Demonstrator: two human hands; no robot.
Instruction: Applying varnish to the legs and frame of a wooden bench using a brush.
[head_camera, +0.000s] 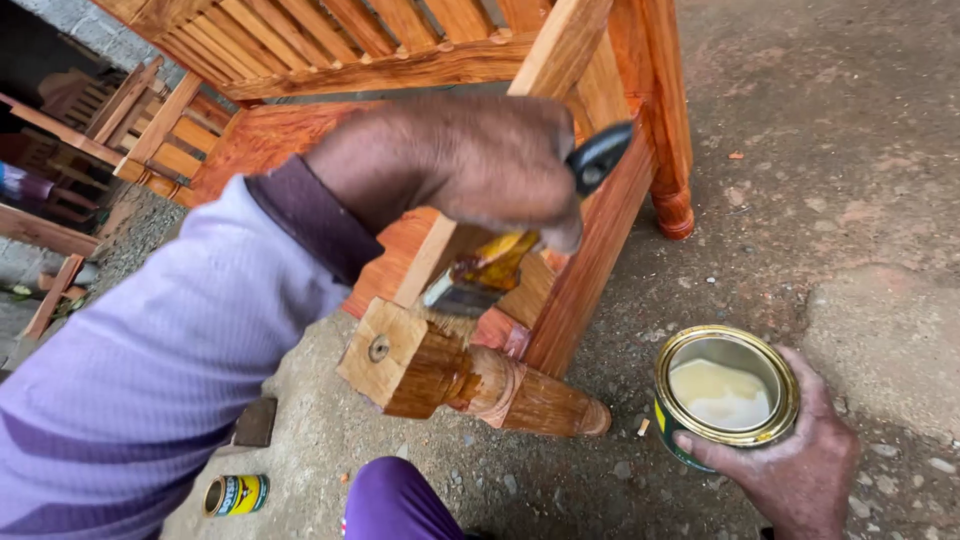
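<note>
My left hand (460, 160), in a lavender sleeve with a dark cuff, grips a paintbrush (600, 158) by its black handle. The wet bristles press against the slat just above a turned wooden leg (500, 385) of an overturned orange-brown wooden bench (590, 260). The leg's square end is bare wood and the part by the bristles looks glossy and wet. My right hand (800, 475), at the lower right, holds an open round tin (727, 336) with a brass-coloured rim and pale cream liquid inside.
A small yellow-labelled tin (235, 494) lies on its side on the rough concrete ground at the lower left, near a dark flat block (256, 421). My purple-clad knee (400, 505) is at the bottom. More slatted wooden furniture (140, 130) stands at the upper left.
</note>
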